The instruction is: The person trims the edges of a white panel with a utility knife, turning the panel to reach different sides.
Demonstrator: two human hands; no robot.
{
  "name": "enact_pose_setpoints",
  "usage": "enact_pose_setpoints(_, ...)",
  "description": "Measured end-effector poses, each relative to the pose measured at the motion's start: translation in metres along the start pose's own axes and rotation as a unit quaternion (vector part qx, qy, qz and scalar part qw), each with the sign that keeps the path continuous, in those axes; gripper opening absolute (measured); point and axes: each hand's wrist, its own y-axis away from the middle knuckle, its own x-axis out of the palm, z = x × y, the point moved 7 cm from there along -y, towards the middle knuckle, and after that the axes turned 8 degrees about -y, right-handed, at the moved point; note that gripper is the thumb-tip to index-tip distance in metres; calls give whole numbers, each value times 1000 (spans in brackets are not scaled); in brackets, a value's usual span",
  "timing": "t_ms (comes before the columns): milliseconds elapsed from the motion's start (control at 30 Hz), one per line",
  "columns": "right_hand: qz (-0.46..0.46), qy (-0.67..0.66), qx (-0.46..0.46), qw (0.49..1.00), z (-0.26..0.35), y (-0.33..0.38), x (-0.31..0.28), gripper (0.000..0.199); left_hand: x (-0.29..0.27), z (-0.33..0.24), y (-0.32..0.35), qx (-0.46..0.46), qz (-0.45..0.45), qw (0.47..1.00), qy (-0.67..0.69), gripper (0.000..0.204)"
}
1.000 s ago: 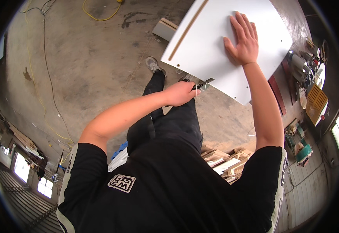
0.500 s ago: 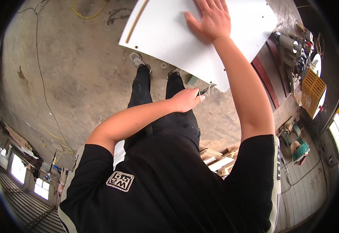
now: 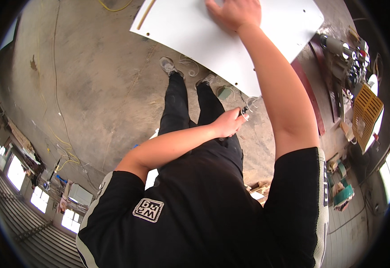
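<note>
Our right hand [image 3: 236, 12] lies flat, fingers spread, pressing on the white panel [image 3: 195, 31] that spans the top of view above the concrete floor [image 3: 92, 89] | our left hand [image 3: 229, 123] is curled tight round a small dark tool [image 3: 244, 110], tip just under the panel's near edge | yellow crate [image 3: 367, 111] well off right.

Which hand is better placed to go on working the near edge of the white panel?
The left hand, probably. It grips a small tool right at the white panel's near edge. The right hand lies flat on the panel's top, farther from that edge, steadying it.
</note>
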Motion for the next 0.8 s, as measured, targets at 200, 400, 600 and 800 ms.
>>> enact_pose_setpoints(200,2,6,3,1000,-1,-1,-5,77,-33,3,14,33,-63,992,-106,39)
enact_pose_setpoints(400,-27,-1,-5,1000,-4,1,-4,73,-145,15,106,1,-240,969,-58,36)
enact_pose_setpoints(600,-66,86,-14,994,-15,3,3,67,-283,-38,163,68,-399,898,-172,26)
enact_pose_setpoints(800,-65,69,-31,995,-15,1,4,65,-359,-116,192,73,-530,690,-487,23)
